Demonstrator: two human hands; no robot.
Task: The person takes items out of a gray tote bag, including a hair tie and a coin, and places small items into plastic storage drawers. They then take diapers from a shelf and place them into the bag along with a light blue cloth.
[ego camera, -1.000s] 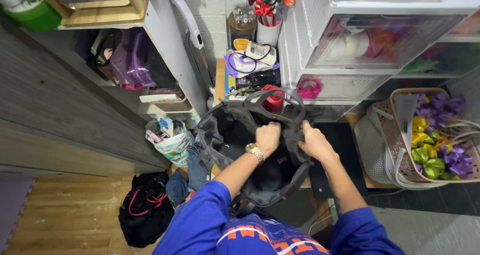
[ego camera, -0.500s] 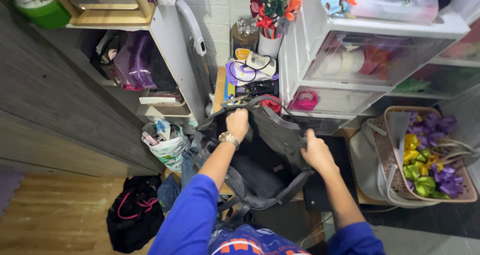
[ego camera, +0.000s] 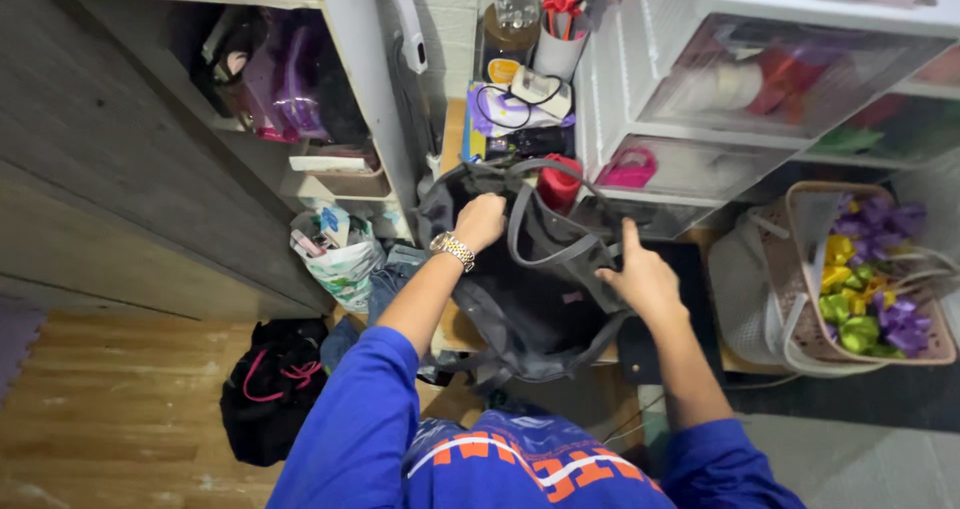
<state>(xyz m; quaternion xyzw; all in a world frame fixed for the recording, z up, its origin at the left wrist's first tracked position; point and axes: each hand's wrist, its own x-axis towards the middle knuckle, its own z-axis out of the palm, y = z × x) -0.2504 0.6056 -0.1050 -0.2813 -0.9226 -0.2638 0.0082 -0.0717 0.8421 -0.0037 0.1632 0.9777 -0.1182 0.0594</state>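
A dark grey bag (ego camera: 530,299) with long straps rests on a low wooden surface in front of me. My left hand (ego camera: 480,219), a metal watch on its wrist, is closed on the bag's upper edge near the handles. My right hand (ego camera: 642,277) lies on the bag's right side with the index finger stretched out, pressing the fabric and a strap. A red bottle (ego camera: 560,184) stands just behind the bag's opening. What is inside the bag is hidden.
White plastic drawers (ego camera: 760,89) stand at the right, a white shelf unit (ego camera: 350,119) at the left. A basket of purple, yellow and green bows (ego camera: 870,279) sits at the right. A patterned plastic bag (ego camera: 335,254) and a black bag (ego camera: 275,384) lie on the wooden floor.
My left hand moved from the bag's middle to its upper left edge and gripped it. My right hand slid down onto the bag's right side. The bag is pulled wider.
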